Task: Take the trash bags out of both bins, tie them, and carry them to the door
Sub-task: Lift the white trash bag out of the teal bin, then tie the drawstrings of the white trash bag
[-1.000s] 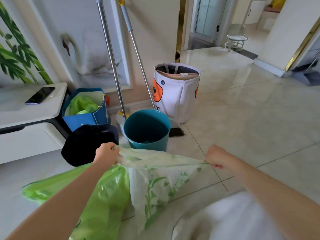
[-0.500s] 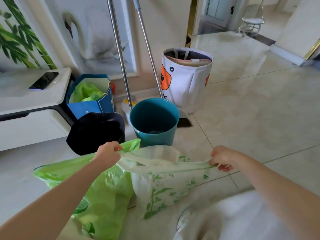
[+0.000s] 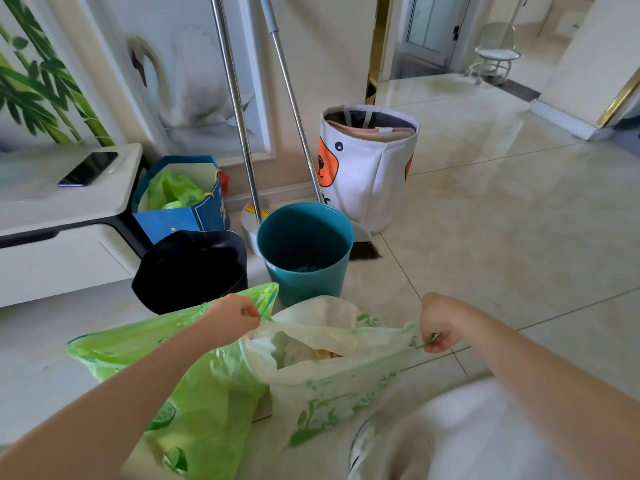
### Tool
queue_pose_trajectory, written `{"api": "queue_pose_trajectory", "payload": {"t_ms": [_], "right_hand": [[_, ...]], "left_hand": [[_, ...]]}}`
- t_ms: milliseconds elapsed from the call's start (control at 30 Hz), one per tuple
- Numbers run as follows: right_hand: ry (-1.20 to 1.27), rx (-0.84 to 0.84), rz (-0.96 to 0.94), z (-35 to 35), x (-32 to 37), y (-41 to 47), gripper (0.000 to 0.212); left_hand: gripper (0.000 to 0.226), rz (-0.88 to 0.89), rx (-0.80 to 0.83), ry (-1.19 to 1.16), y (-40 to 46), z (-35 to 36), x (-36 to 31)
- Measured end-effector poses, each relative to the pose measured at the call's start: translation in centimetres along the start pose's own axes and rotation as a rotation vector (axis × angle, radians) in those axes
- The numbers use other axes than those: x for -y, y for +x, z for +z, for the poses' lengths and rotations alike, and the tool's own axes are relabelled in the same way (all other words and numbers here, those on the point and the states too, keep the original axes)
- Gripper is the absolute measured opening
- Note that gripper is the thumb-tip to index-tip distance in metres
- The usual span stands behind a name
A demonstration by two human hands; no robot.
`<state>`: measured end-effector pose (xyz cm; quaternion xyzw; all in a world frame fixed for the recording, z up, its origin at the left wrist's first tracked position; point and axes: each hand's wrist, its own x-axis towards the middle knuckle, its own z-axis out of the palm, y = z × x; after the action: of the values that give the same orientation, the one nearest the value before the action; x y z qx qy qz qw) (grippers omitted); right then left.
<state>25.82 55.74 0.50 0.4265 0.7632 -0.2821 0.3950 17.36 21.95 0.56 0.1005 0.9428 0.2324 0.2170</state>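
Note:
A white trash bag with green leaf print (image 3: 332,386) hangs between my hands, its mouth gaping so that paper scraps show inside. My left hand (image 3: 230,318) pinches the bag's left rim at the drawstring. My right hand (image 3: 438,327) pinches the right rim's green drawstring. A bright green trash bag (image 3: 204,386) lies on the floor under my left forearm, partly behind the white one. Beyond them stand the teal bin (image 3: 304,251) and the black bin (image 3: 190,268), neither with a bag in it.
A blue paper bag (image 3: 180,209) with green plastic inside, a broom (image 3: 294,109) and a mop handle (image 3: 235,109) stand at the wall. A white fabric basket (image 3: 367,168) is behind the teal bin. A phone (image 3: 88,168) lies on the white cabinet (image 3: 65,202). Open tile floor stretches right toward the door (image 3: 431,26).
The white bag's mouth, stretched taut a second ago, has slackened and opened. Both hands still pinch its rim. My view has come closer and tilted down.

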Motion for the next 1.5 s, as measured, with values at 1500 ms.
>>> {"api": "queue_pose_trajectory", "payload": {"t_ms": [1500], "right_hand": [[0.912,-0.45,-1.09,-0.1,8.6,-15.4,0.013]], "left_hand": [[0.018,0.256,-0.13,-1.184,-4.0,-7.9,-9.2]]}}
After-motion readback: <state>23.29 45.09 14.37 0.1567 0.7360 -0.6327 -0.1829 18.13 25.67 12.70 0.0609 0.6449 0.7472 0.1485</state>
